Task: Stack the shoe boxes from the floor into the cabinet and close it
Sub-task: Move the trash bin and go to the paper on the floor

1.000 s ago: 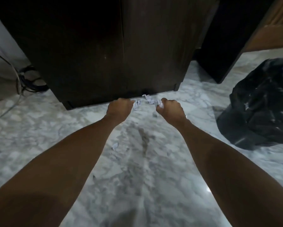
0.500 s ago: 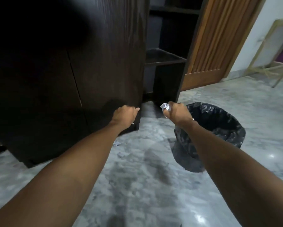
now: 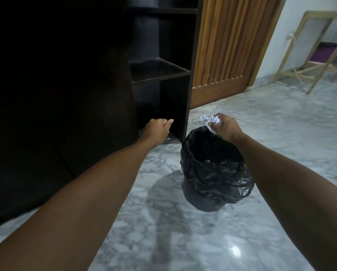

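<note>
Since a second ago both hands have left the cabinet (image 3: 66, 94) foot, where paper scraps lay. Right hand (image 3: 225, 127) now pinches crumpled paper (image 3: 208, 120) just above the open bin (image 3: 216, 169), which sits below it. Left hand (image 3: 157, 127) is curled, apparently gripping scraps, though they can't be made out, beside the open shelf unit (image 3: 161, 69). Cabinet doors look closed left of that hand; no shoe boxes in view. Likely stacking is finished and this is cleanup.

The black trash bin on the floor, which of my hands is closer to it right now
Right. Your right hand, gripping crumpled paper, hovers just above the trash bin's far rim. Your left hand is off to the bin's left, by the dark cabinet.
</note>
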